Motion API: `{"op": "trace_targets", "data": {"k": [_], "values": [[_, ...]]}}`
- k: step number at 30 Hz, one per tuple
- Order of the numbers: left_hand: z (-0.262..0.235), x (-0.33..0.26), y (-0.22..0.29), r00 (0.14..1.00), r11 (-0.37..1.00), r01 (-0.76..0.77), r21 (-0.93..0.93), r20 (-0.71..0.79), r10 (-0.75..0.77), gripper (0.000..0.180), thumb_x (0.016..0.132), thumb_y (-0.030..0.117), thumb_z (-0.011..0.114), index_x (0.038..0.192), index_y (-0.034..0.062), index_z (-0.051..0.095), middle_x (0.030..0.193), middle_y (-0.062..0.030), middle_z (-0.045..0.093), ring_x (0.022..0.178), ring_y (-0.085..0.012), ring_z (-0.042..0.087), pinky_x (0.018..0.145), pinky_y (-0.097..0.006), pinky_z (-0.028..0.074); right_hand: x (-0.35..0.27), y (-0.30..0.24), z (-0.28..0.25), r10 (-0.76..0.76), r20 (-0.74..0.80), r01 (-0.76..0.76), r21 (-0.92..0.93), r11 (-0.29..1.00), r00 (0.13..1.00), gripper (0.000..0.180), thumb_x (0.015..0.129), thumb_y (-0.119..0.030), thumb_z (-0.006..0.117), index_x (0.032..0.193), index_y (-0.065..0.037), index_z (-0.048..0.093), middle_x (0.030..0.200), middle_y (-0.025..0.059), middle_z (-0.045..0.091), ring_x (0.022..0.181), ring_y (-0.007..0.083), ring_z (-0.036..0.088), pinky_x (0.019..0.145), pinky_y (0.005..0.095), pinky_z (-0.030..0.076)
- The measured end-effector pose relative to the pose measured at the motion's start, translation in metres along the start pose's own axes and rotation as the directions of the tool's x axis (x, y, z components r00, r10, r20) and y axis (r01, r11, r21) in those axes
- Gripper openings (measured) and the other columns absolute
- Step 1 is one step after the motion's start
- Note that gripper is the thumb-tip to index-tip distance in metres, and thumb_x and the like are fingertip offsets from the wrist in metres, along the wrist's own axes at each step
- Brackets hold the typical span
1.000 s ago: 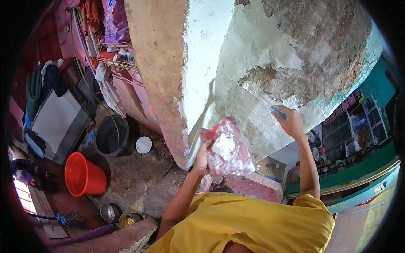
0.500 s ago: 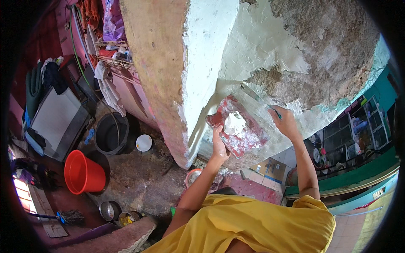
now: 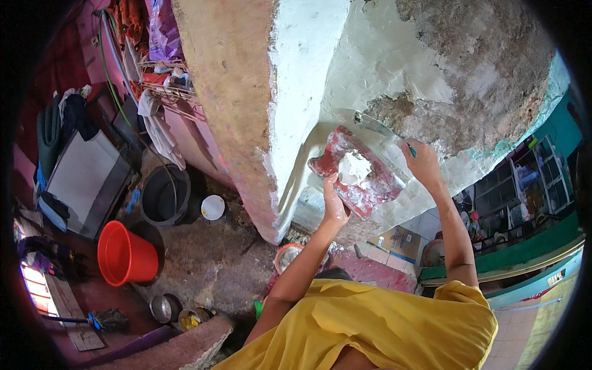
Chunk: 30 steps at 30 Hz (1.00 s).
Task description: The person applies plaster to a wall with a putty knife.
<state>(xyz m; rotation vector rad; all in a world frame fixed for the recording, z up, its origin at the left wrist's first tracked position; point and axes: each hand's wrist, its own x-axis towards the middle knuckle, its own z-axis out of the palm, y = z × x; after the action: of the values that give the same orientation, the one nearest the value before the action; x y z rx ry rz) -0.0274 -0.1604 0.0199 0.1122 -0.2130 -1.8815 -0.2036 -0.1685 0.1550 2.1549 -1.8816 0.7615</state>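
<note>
My left hand (image 3: 335,203) grips the near edge of a worn red board (image 3: 379,200), its thumb on top. A lump of white putty (image 3: 354,168) sits in the middle of the board, with smears around it. In my right hand (image 3: 423,163) is a putty knife (image 3: 377,126) with a green handle, my fingers closed round it. Its blade points left, close to the wall (image 3: 364,80), just beyond the board. Pale plaster covers part of that wall, and rough grey patches show at the upper right.
A red bucket (image 3: 126,253), a black tub (image 3: 165,196) and a small white lidded container (image 3: 213,208) stand on the floor to the left. A round container (image 3: 288,257) is below my left forearm. Flattened cardboard (image 3: 398,243) lies at right, near a dish rack (image 3: 524,185).
The board and my left hand have shifted slightly right and up. My right hand, with the putty knife, has moved a little right and up along the wall.
</note>
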Motion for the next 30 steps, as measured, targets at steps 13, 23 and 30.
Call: {"op": "trace_targets", "data": {"k": [13,23,30], "values": [[0.003,0.003,-0.002,0.999,0.999,-0.027,0.040,-0.041,0.029,0.045,0.080,0.036,0.040,0.110,0.0025,0.047,0.097,-0.0097,0.056,0.085,-0.0228,0.055,0.074,-0.037,0.045,0.008,0.013,-0.025,0.087,0.125,-0.081,-0.047,0.996,0.988,0.037,0.084,-0.032,0.051,0.073,0.002,0.061,0.057,0.0223,0.053,0.056,0.0387,0.053,0.056,0.0434,0.041],[0.010,-0.001,0.001,0.997,0.999,-0.036,0.037,-0.062,0.038,0.045,0.078,0.037,0.043,0.108,0.0043,0.049,0.095,-0.0079,0.056,0.085,-0.0221,0.055,0.075,-0.036,0.044,0.007,0.000,-0.059,0.180,0.224,-0.187,0.013,0.982,0.958,0.040,0.086,-0.034,0.049,0.080,0.004,0.059,0.044,0.0106,0.046,0.035,0.0192,0.051,0.042,0.0325,0.041],[0.003,-0.006,0.004,0.993,0.999,-0.024,0.038,-0.113,0.029,0.044,0.078,0.037,0.043,0.107,0.0047,0.049,0.096,-0.0088,0.056,0.085,-0.0234,0.055,0.076,-0.037,0.044,0.001,-0.039,-0.084,0.019,0.265,-0.005,-0.054,0.999,0.964,0.037,0.085,-0.033,0.048,0.071,0.000,0.057,0.057,0.0174,0.054,0.049,0.0304,0.055,0.054,0.0415,0.042]]}}
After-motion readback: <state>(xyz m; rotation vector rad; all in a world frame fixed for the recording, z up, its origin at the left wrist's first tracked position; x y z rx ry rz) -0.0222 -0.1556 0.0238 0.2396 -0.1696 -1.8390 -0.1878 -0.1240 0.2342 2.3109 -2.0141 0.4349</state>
